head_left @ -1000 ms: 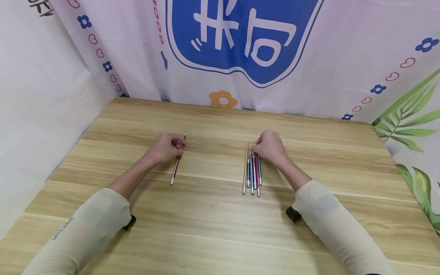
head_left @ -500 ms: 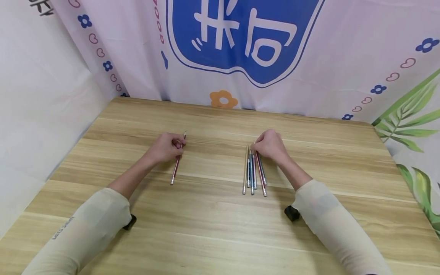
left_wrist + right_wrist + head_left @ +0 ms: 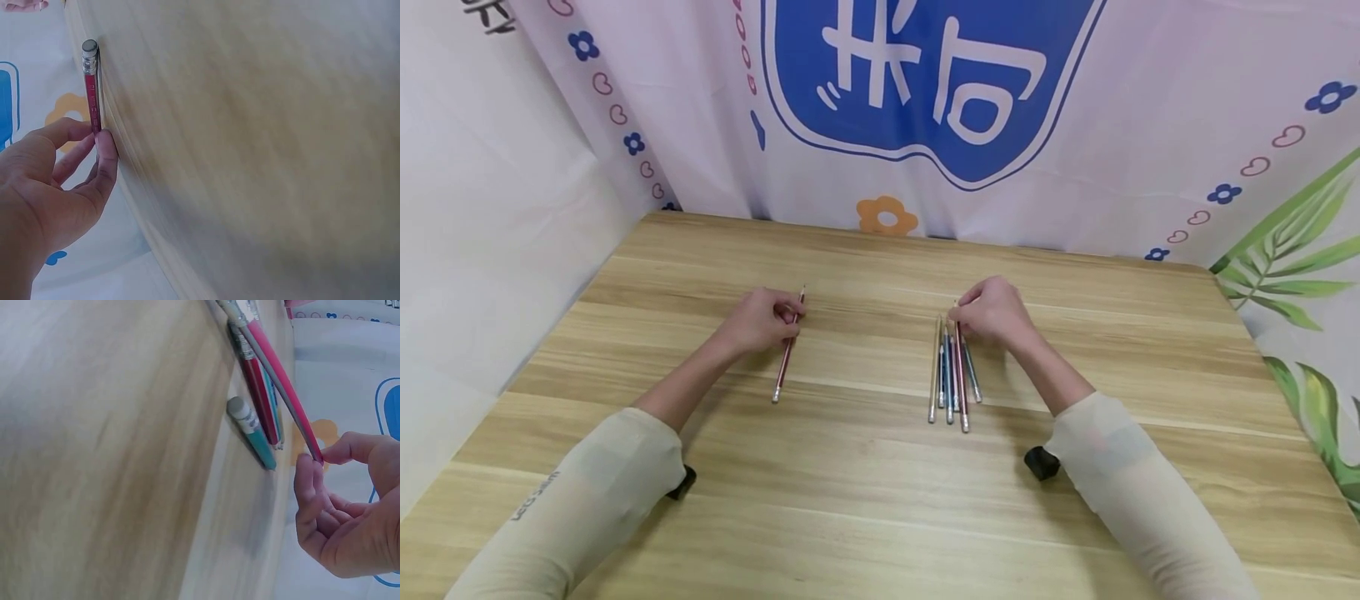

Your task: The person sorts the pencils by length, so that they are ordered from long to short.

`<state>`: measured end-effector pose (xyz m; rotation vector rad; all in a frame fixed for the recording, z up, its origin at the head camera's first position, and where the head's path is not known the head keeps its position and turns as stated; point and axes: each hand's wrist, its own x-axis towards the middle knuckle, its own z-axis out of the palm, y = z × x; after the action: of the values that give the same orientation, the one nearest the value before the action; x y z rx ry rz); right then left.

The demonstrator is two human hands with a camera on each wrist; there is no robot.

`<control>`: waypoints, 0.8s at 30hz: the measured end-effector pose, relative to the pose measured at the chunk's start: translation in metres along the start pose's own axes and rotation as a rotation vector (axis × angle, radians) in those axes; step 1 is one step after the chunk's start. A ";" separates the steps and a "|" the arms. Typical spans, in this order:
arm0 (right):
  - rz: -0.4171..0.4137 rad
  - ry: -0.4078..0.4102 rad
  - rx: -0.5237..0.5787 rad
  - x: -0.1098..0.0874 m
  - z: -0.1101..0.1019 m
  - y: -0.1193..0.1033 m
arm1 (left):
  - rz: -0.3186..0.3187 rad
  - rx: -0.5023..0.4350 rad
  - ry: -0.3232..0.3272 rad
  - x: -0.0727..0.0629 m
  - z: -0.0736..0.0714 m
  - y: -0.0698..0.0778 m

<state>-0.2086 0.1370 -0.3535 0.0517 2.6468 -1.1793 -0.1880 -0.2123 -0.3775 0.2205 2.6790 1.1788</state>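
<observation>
My left hand [image 3: 763,321] pinches a dark red pencil [image 3: 786,362] between thumb and fingers on the left of the table. In the left wrist view, the pencil's eraser end points up past the fingertips. On the other side, my right hand [image 3: 994,310] pinches the upper end of a red pencil [image 3: 961,379]. It slants over a bunch of pencils in the right wrist view, eraser end outward. Beneath it lie several others, among them a gold pencil [image 3: 936,371] on the left, a blue pencil [image 3: 949,375] and a teal pencil [image 3: 973,375] on the right.
The wooden table [image 3: 850,500] ends at a printed curtain [image 3: 715,125] along the back. A white wall [image 3: 482,225] stands at the left. A black wrist device [image 3: 1041,462] shows below the right sleeve, and another [image 3: 682,483] by the left sleeve.
The red pencil in my right hand first swung its eraser end right, with the teal pencil shifting too, then came back left over the bunch. My left hand has stayed put.
</observation>
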 end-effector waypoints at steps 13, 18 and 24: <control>-0.018 -0.012 0.025 -0.008 -0.004 -0.005 | 0.021 0.008 -0.025 0.001 -0.001 -0.002; -0.035 -0.009 0.058 -0.010 -0.004 -0.008 | 0.039 0.018 -0.019 0.000 -0.001 -0.004; -0.037 -0.011 0.080 -0.014 -0.003 -0.013 | 0.038 -0.001 -0.025 -0.001 -0.002 -0.005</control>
<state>-0.1978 0.1308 -0.3388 0.0103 2.6012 -1.2939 -0.1881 -0.2171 -0.3802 0.2857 2.6636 1.1803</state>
